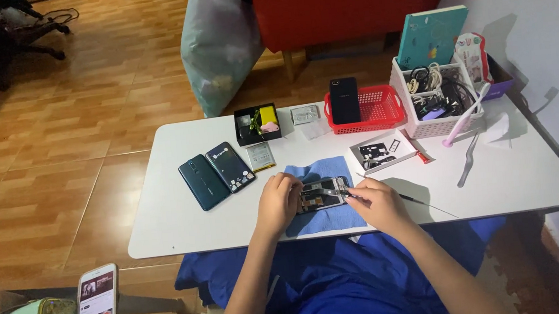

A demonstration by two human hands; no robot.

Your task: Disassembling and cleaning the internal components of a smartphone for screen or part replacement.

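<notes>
Wooden floorboards are surrounding a low white table (184, 226), and I am looking down on it from above. At its near edge, on a blue cloth (321, 172), an opened phone (320, 195) is lying flat with its long axis running left to right across the table, its insides facing up. My left hand (277, 203) is clamping the left end of the phone, fingers curled over its edge. My right hand (376, 202) is pinching thin tweezers (334, 191) whose tips are pointing left into the right half of the phone; the hand is closed on the tool.

Just beyond the right hand, a small white tray (381, 151) is holding dark little parts. Past the left hand, further out and to the left, two dark phones (217, 174) are lying side by side, tilted, with a flat battery (260, 156) next to them. Behind those, a black box (257, 123) is showing something yellow inside. Further back from the grip, a red basket (376, 108) is propping up a dark phone (344, 100), and to its right a white basket (436, 99) is holding tangled cables, with a teal book (430, 34) leaning behind it. A pink and white brush (466, 116) is resting against that basket. Well to the near left, off the table, another phone (97, 307) is showing a lit screen.
</notes>
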